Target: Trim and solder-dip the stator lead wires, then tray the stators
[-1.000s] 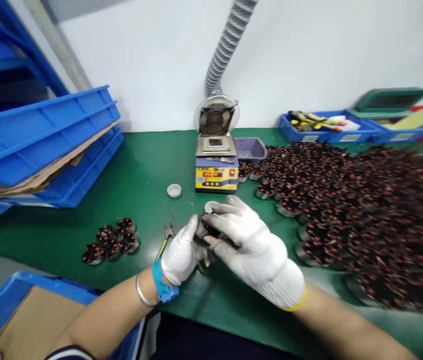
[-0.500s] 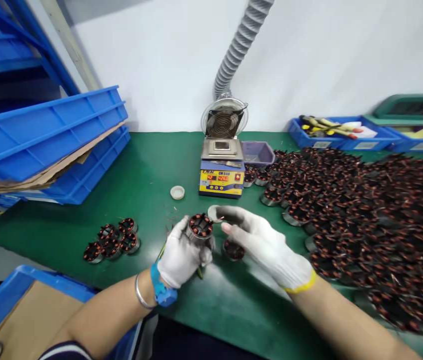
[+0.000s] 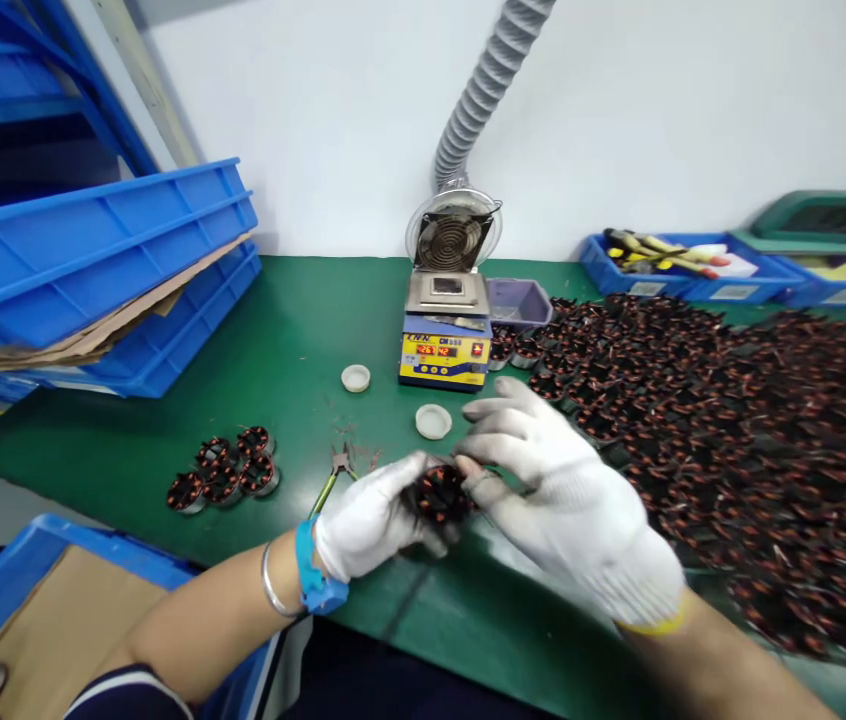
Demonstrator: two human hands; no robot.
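Note:
My left hand [image 3: 382, 510], in a white glove, is closed around a motor stator [image 3: 439, 493] with dark slots and copper windings. My right hand [image 3: 554, 490], also gloved, meets the stator's right edge with thumb and forefinger pinched there, its other fingers raised and bent. Whether a wire end lies in that pinch is too small to tell. Just left of my left hand lie green-handled cutting pliers [image 3: 339, 464], jaws pointing away, partly covered by the glove. Small wire scraps [image 3: 348, 432] are scattered near the jaws.
A yellow-blue solder pot [image 3: 444, 350] stands ahead under a grey hose [image 3: 494, 85]. Two small white dishes [image 3: 433, 422] [image 3: 355, 378] sit before it. Massed stators [image 3: 693, 430] cover the right side; a small group [image 3: 220, 480] stands left. Blue crates [image 3: 93, 270] are stacked at left.
The held stator has moved right and down, and my right thumb and forefinger have come onto its edge. The pliers are more exposed. A stator seen on the table under my right hand no longer shows.

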